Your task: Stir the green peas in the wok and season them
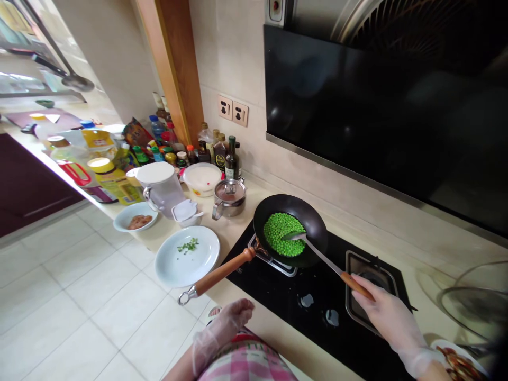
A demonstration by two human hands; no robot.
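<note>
The floor (79, 296) is laid with large pale square tiles. The wall (230, 58) is faced in cream tiles, and a double socket (233, 110) is set into it. A wooden door frame (174, 63) is seen beside it. A dark glass extractor hood (381, 111) is mounted above. Bright daylight is cast over the far table (24, 135).

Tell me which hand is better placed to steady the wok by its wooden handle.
Probably the left hand: it is free near the wok handle, while the right hand holds the spatula in the peas.
</note>
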